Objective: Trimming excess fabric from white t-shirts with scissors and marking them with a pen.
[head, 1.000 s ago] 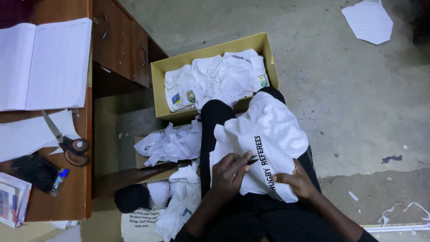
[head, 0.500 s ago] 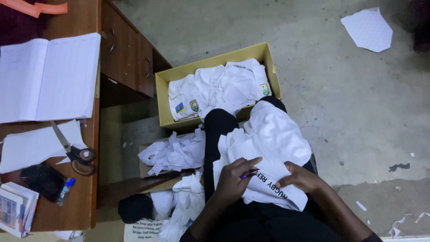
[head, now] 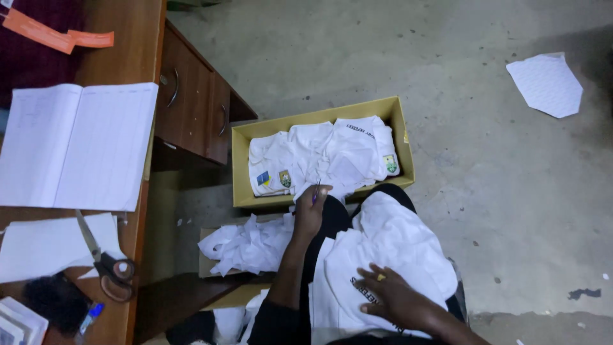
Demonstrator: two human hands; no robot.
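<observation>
Resting on concrete floor (head: 396, 76): yellow box (head: 246, 169); wooden desk (head: 137, 51) beside.

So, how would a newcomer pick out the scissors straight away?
Start at the wooden desk on the left, then drop below the open ruled ledger. The scissors lie across loose white sheets, the only metal-bladed, dark-handled thing there.

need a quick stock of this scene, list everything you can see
cardboard box: one, yellow-brown, on floor, holds folded white shirts
white shirt: one, on lap
white scraps: heap, beside the knee
open ledger: one, white, on desk
scissors: one, dark handles, on desk
paper sheet: one, white, on floor
orange strips: desk corner
left hand: holds a small thin tool, by the box
right hand: flat on lap shirt
</observation>
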